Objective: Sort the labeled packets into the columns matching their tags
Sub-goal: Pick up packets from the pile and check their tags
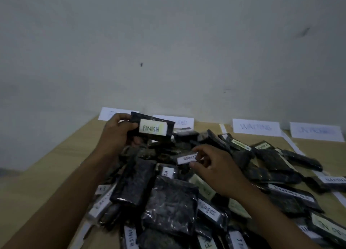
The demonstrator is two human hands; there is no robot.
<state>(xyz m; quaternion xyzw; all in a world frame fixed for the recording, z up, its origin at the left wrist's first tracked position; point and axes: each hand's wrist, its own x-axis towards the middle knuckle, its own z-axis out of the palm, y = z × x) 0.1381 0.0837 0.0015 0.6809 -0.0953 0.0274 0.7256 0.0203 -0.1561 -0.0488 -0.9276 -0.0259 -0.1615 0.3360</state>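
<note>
My left hand (118, 130) grips a black packet with a white tag reading FINISH (152, 127), raised above the far left of the pile. My right hand (211, 166) reaches into the middle of the pile; thumb and fingers pinch a black packet with a white tag (186, 158) whose writing lies upside down. A heap of several black tagged packets (168, 202) covers the wooden table (56, 164). White column signs stand along the wall: one behind my left hand (110, 114), one partly hidden (181, 121), WAITING (256, 127) and a blurred one (316, 131).
White paper strips (292, 144) on the table mark off the columns at the right. More packets (271, 155) spread toward the WAITING column. A plain grey wall (168, 42) rises right behind the signs. The table's left edge runs diagonally at the left.
</note>
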